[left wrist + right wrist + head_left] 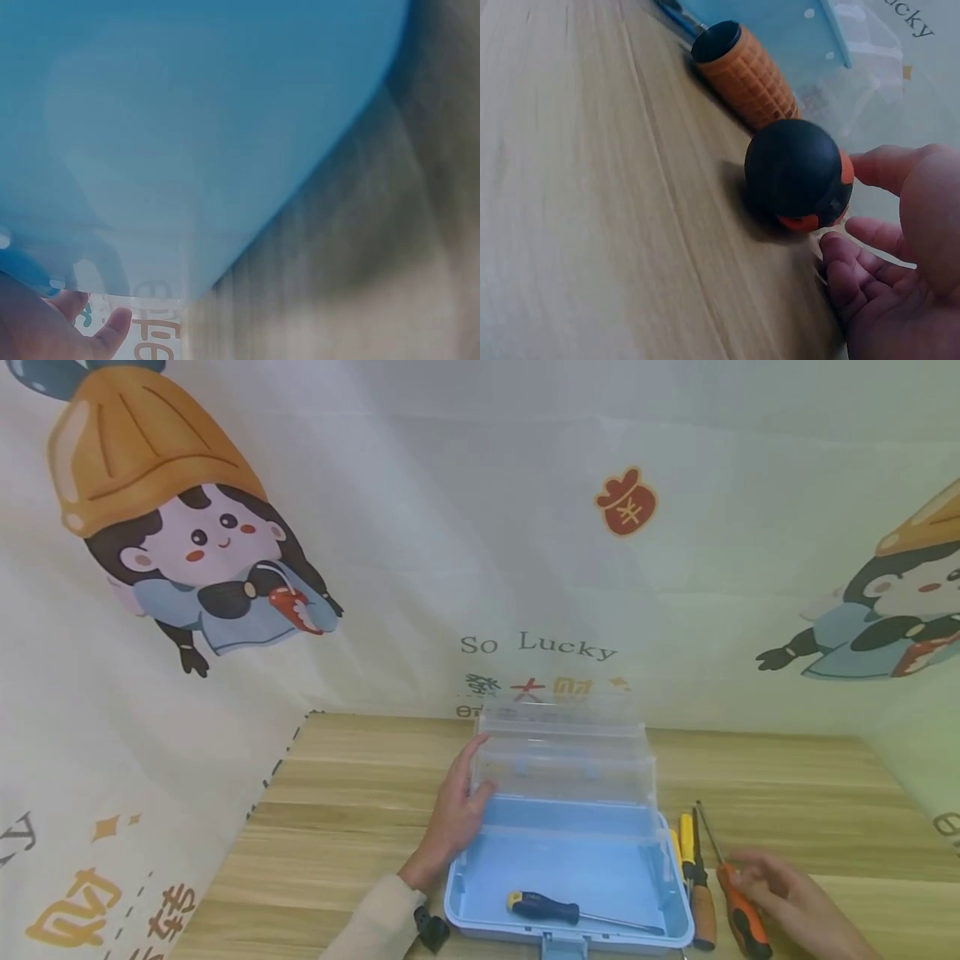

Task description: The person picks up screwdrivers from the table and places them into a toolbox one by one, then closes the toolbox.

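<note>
A blue toolbox (pixel 570 868) stands on the table with its clear lid (pixel 570 772) raised at the back. My left hand (pixel 453 810) grips the left edge of that lid, thumb in front; the left wrist view shows mostly the blue box wall (pixel 187 135). Inside the box lies a screwdriver with a dark blue and yellow handle (pixel 547 907). To the right of the box, my right hand (pixel 787 893) pinches an orange-and-black screwdriver (pixel 741 914) by its handle, thumb and fingers on opposite sides. The shaft points away from me, on or close to the tabletop.
Between the box and my right hand lie a brown-handled screwdriver (pixel 702 914) and a yellow-handled tool (pixel 686 839), with another yellow piece partly hidden by the box. A printed cloth (pixel 420 568) hangs behind the wooden table (pixel 337 827).
</note>
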A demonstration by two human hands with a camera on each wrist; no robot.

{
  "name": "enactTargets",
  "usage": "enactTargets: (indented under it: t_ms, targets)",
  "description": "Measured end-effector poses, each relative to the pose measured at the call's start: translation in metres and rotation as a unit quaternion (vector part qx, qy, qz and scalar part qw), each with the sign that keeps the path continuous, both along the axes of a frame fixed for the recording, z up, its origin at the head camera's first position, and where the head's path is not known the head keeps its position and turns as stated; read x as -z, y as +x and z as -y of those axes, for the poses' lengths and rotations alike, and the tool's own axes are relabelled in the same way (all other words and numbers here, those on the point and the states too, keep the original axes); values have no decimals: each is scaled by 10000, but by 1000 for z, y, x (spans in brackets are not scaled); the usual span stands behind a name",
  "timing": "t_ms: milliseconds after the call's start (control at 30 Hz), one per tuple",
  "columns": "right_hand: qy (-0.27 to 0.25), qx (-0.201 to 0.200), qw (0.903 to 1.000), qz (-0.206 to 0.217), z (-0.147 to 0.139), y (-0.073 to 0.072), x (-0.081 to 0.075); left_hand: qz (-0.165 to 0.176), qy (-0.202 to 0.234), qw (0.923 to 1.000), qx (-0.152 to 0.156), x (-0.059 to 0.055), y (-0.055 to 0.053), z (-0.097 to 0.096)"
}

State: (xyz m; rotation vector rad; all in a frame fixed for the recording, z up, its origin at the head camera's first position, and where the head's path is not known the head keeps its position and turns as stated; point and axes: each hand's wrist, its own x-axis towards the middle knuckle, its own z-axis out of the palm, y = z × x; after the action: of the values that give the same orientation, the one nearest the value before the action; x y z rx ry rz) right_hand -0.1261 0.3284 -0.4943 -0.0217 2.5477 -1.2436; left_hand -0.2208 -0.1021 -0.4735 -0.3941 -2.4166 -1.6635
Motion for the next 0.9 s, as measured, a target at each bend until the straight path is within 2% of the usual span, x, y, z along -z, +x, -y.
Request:
enactTargets:
  t_ms: [233,533,600,900]
  targets:
    - [275,223,9994,58,5,-2,0,103,55,9999,38,-2,1,0]
    - [262,396,9989,27,12,-1,-2,121,119,9998,62,-1,1,0]
    - [267,415,9988,-12,12,0,-1,174,139,9997,80,-5,4,-1]
    - [602,676,9959,50,17,-2,-1,145,124,9998,90,0,1,0]
